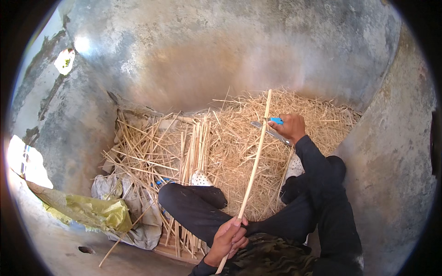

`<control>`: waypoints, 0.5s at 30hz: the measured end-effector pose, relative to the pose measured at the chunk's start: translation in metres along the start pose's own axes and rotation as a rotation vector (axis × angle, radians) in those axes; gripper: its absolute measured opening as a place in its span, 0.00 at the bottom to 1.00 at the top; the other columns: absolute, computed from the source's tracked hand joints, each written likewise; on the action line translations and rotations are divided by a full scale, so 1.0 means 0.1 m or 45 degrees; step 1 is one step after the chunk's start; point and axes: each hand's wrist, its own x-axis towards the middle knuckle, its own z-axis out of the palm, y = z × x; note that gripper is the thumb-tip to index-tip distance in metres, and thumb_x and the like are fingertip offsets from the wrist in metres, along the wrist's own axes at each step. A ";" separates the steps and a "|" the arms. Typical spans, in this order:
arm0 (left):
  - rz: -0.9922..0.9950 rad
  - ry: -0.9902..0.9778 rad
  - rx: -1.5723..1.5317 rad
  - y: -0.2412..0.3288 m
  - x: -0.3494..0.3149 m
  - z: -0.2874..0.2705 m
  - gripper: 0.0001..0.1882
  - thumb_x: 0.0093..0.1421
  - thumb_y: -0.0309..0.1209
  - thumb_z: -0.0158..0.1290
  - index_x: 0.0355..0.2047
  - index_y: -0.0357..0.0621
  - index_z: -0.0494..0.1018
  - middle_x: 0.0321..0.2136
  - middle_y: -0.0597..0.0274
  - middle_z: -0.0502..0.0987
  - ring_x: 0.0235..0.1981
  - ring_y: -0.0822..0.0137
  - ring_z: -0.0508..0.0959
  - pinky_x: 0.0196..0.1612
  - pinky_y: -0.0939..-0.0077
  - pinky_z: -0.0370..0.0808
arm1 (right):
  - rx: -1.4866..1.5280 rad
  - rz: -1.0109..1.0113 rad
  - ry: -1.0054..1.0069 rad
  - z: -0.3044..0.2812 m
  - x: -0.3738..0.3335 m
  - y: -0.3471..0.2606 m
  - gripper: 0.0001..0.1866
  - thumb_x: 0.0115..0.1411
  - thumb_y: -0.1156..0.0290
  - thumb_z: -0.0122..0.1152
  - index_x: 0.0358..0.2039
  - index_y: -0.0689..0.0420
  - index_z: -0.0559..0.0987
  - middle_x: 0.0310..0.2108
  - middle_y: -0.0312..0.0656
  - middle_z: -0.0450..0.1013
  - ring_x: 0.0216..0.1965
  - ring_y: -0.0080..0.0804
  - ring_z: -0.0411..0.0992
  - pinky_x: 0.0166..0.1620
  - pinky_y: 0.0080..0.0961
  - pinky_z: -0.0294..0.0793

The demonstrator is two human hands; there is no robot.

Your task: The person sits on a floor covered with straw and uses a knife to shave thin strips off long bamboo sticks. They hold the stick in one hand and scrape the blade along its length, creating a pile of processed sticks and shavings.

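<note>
A long pale stick (254,172), like a split bamboo strip, slants up and away from my lap. My left hand (229,239) is closed around its lower part, near my waist. At the far part of the stick, my right hand (293,127) is closed on a knife, whose metal blade (278,137) crosses behind the stick, its tip showing on the left side. A small blue piece (276,120) sits at the fingers of my right hand, beside the stick; what it is, I cannot make out. The knife's handle is hidden in my hand.
Shavings (239,161) cover the floor before my crossed legs. Loose sticks (152,142) pile up at the left, beside a bundle of straighter ones (197,147). Yellowish sacking (99,211) and a grey sack (142,232) lie at lower left. Concrete walls (221,60) close in around me.
</note>
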 end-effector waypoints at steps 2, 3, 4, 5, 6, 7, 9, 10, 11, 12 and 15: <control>0.000 0.036 0.017 0.00 0.04 0.01 0.13 0.70 0.39 0.38 0.41 0.42 0.63 0.12 0.75 0.53 0.09 0.80 0.51 0.21 0.84 0.55 | -0.043 -0.028 -0.093 0.07 0.04 0.07 0.38 0.51 0.26 0.46 0.13 0.52 0.75 0.09 0.41 0.67 0.12 0.38 0.68 0.18 0.35 0.65; -0.006 0.051 0.004 -0.01 0.07 0.00 0.13 0.70 0.39 0.38 0.40 0.42 0.63 0.12 0.75 0.53 0.09 0.80 0.51 0.21 0.84 0.55 | -0.060 -0.045 -0.089 0.09 0.05 0.11 0.38 0.51 0.26 0.46 0.14 0.53 0.76 0.09 0.41 0.68 0.13 0.37 0.69 0.19 0.36 0.66; -0.010 0.066 -0.008 -0.01 0.10 -0.02 0.13 0.70 0.39 0.38 0.40 0.42 0.64 0.12 0.75 0.53 0.09 0.80 0.51 0.21 0.83 0.55 | -0.075 -0.062 -0.085 0.14 0.05 0.14 0.38 0.52 0.27 0.46 0.16 0.53 0.77 0.10 0.41 0.68 0.14 0.37 0.70 0.20 0.36 0.67; -0.012 0.083 -0.021 -0.01 0.11 -0.03 0.13 0.70 0.40 0.38 0.39 0.42 0.64 0.12 0.75 0.53 0.10 0.80 0.51 0.20 0.83 0.55 | -0.089 -0.080 -0.081 0.21 0.06 0.17 0.38 0.52 0.27 0.46 0.17 0.53 0.78 0.11 0.41 0.69 0.15 0.37 0.71 0.21 0.36 0.68; -0.001 0.057 0.055 -0.02 0.08 -0.03 0.13 0.70 0.40 0.38 0.38 0.42 0.64 0.11 0.75 0.53 0.09 0.80 0.52 0.20 0.83 0.55 | -0.089 0.266 -0.089 0.35 0.03 0.50 0.41 0.53 0.27 0.43 0.18 0.57 0.78 0.14 0.46 0.71 0.18 0.43 0.72 0.23 0.41 0.68; 0.002 0.018 0.114 -0.07 -0.01 -0.03 0.14 0.70 0.39 0.38 0.38 0.42 0.64 0.11 0.75 0.54 0.09 0.80 0.52 0.19 0.83 0.55 | -0.100 0.611 -0.087 0.47 0.00 0.84 0.44 0.54 0.26 0.40 0.19 0.61 0.78 0.17 0.50 0.72 0.21 0.49 0.72 0.25 0.46 0.68; 0.098 0.064 0.216 -0.03 -0.27 -0.10 0.14 0.70 0.39 0.38 0.37 0.41 0.64 0.10 0.75 0.54 0.09 0.80 0.53 0.18 0.83 0.55 | -0.103 1.063 -0.158 0.44 -0.13 1.16 0.45 0.55 0.27 0.38 0.20 0.64 0.78 0.18 0.53 0.72 0.22 0.51 0.72 0.27 0.47 0.68; 0.187 0.118 0.260 0.04 -0.40 -0.11 0.14 0.70 0.39 0.38 0.36 0.41 0.64 0.10 0.75 0.55 0.09 0.80 0.53 0.17 0.83 0.55 | -0.092 1.039 -0.183 0.41 -0.24 1.17 0.45 0.56 0.27 0.38 0.19 0.65 0.77 0.17 0.53 0.71 0.21 0.51 0.71 0.27 0.47 0.67; 0.258 0.162 0.257 0.00 -0.46 -0.11 0.14 0.70 0.39 0.38 0.36 0.41 0.64 0.10 0.74 0.55 0.09 0.80 0.53 0.16 0.83 0.55 | -0.126 1.000 -0.232 0.31 -0.41 1.22 0.46 0.56 0.28 0.37 0.18 0.65 0.77 0.16 0.53 0.70 0.20 0.51 0.70 0.27 0.48 0.66; 0.320 0.152 0.160 0.04 -0.31 -0.23 0.14 0.70 0.39 0.37 0.36 0.40 0.64 0.10 0.73 0.56 0.07 0.79 0.53 0.15 0.83 0.55 | -0.029 0.997 -0.265 0.37 -0.52 1.15 0.45 0.58 0.30 0.38 0.17 0.65 0.76 0.14 0.52 0.69 0.18 0.49 0.69 0.27 0.47 0.65; 0.254 0.120 0.197 0.19 -0.05 -0.19 0.15 0.70 0.39 0.36 0.36 0.40 0.63 0.10 0.73 0.55 0.05 0.78 0.52 0.16 0.83 0.54 | 0.363 0.770 -0.409 0.34 -0.72 0.23 0.41 0.62 0.36 0.41 0.13 0.65 0.74 0.09 0.48 0.63 0.15 0.44 0.64 0.24 0.44 0.61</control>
